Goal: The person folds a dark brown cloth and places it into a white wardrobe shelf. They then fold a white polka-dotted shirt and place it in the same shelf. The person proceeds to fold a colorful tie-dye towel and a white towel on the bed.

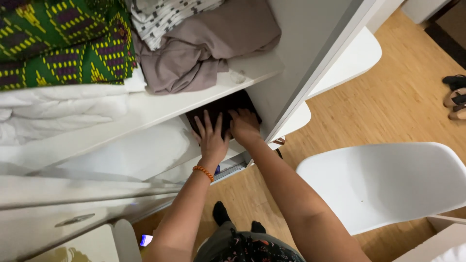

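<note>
Both hands' grip (flat, released) (211,138) (244,125) presses atop the dark folded cloth (221,107).

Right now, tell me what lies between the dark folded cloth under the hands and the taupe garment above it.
In the head view, only the white shelf board separates the dark folded cloth from the taupe garment.

Bare arms, an orange bead bracelet (203,172) on the left wrist, dark socks (221,213) (floral dark garment (247,247) below).

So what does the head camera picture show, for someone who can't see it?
Both hands, left hand and right hand, press flat on a dark folded cloth on a lower wardrobe shelf. The shelf above holds a mauve cloth and green patterned fabric; a white chair stands nearby.
</note>
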